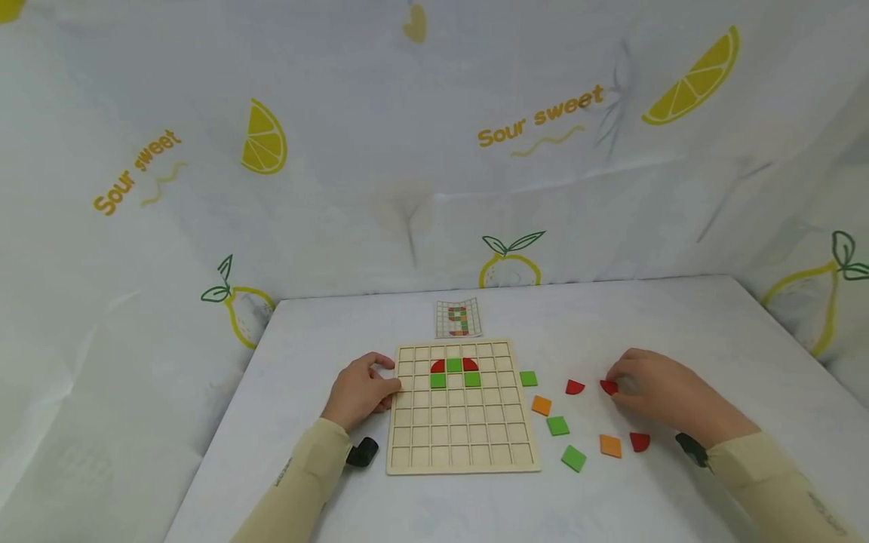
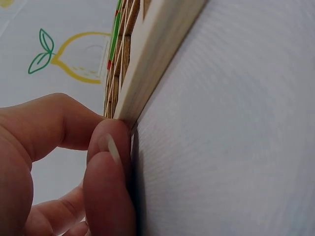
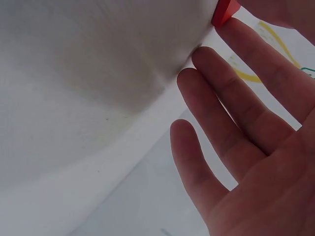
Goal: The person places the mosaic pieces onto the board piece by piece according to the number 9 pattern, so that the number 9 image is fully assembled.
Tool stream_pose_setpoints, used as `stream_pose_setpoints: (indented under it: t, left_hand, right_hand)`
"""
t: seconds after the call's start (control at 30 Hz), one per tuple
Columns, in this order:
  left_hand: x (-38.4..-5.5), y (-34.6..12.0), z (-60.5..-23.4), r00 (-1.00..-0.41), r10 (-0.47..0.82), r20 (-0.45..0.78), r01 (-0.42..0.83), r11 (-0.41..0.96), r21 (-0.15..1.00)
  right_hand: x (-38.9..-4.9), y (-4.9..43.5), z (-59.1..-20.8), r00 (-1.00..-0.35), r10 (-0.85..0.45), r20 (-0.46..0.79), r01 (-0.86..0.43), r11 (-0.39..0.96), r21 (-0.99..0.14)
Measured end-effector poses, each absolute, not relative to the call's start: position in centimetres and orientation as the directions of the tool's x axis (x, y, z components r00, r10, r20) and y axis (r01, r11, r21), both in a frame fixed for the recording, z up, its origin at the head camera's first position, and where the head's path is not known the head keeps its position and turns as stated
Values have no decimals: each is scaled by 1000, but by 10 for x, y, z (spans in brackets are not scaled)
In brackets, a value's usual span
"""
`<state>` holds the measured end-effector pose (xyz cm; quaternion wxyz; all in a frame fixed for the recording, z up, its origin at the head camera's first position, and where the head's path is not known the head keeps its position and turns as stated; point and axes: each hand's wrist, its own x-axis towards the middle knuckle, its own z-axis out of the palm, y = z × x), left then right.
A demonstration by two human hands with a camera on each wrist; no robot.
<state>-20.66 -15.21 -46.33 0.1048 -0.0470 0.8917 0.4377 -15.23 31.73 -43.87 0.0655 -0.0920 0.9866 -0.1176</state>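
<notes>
A wooden grid board (image 1: 462,435) lies flat on the table, with two red quarter-circle tiles and several green square tiles set in its upper cells. My left hand (image 1: 362,391) is at the board's left side, thumb and fingertips against the edge. In the left wrist view the fingertips (image 2: 109,140) meet the board's wooden side (image 2: 152,59). Off to the right, my right hand (image 1: 661,392) pinches a red quarter-circle tile (image 1: 608,387) between thumb and index finger. The right wrist view shows that red tile (image 3: 224,12) at the top, the other fingers spread loosely.
Right of the board lie loose green squares (image 1: 558,426), orange squares (image 1: 610,446) and red quarter-circles (image 1: 575,387). Behind the board is a pattern card (image 1: 443,324) with a coloured grid figure. A white printed cloth (image 1: 339,226) hangs at the table's back.
</notes>
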Motion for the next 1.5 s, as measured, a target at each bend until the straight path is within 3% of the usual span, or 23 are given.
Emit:
stream_pose_setpoints:
  t: [0.4, 0.87, 1.5]
  left_hand:
    - [-209, -156, -464, -969, 7, -247, -194, 597, 779]
    - [-206, -155, -462, -975, 20, -221, -167, 591, 789]
    - [-209, -157, -465, -972, 22, -232, -175, 586, 791]
  right_hand:
    - [-163, 297, -433, -970, -211, -125, -172, 948, -267]
    - [-189, 209, -414, -936, -347, -64, -311, 898, -311]
    - [-199, 111, -422, -862, -507, -15, -478, 821, -312]
